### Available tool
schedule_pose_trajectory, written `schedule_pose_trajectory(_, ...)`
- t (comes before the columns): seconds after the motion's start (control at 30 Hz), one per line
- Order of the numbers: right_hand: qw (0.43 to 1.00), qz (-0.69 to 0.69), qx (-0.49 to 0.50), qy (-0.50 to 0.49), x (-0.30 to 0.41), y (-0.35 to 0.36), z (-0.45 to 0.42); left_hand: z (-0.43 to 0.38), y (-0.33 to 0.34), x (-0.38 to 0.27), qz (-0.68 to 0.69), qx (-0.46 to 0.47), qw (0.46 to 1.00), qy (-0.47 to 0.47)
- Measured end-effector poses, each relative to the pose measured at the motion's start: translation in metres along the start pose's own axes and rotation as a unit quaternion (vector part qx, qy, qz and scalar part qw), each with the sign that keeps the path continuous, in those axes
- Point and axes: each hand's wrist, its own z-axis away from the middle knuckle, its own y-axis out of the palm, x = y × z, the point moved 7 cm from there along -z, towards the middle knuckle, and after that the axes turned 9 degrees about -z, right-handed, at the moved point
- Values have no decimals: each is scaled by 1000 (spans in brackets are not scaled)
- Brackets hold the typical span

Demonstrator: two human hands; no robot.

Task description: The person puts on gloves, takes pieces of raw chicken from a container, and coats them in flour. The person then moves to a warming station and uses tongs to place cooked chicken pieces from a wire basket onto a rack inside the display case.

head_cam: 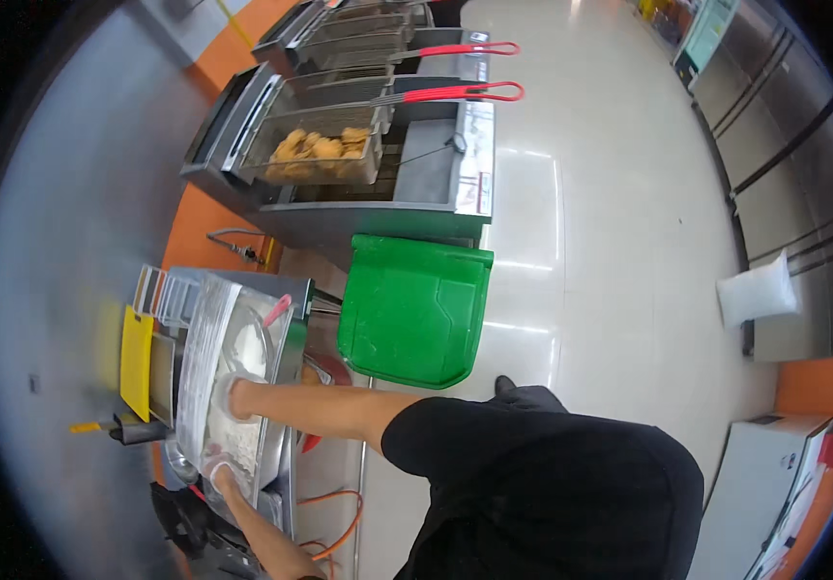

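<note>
A long tub lined with clear plastic (pixel 202 348) stands before me, holding white flour-like powder (pixel 242 442). My right hand (pixel 242 397), in a clear plastic glove, reaches into the middle of the tub; its fingers are hidden. My left hand (pixel 225 475), gloved the same way, is down in the powder at the near-bottom end. Coated lumps seem to lie by its fingers, too blurred to name, and I cannot tell whether it grips one. Beyond my right hand sits a round metal bowl or sieve (pixel 249 348) with white powder, a pink-red handle (pixel 277 310) beside it.
Fried, breaded pieces (pixel 322 152) fill a wire basket over a deep fryer (pixel 427 170); red basket handles (pixel 460 93) stick out. A green bin lid (pixel 416 312) is beside my right arm. A yellow cutting board (pixel 137 362) stands behind the tub. An orange hose (pixel 347 525) hangs low.
</note>
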Motion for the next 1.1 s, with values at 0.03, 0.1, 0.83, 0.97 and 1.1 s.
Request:
schedule_pose_trajectory(0.03,1000,-14,21,-17,21,6,30,36,4,12,93,6,993,-79)
schedule_pose_trajectory(0.1,969,-239,-20,-57,42,-8,132,119,20,26,231,-14,936,-264)
schedule_pose_trajectory(0.83,419,-759,-420,270,-790,110,702,395,643,-594,583,224,559,-545)
schedule_pose_trajectory(0.97,325,-788,-374,364,-788,115,677,380,656,-684,475,198,615,-597)
schedule_pose_trajectory(1.1,208,-851,-372,308,-797,100,685,372,715,-734,434,237,621,-609)
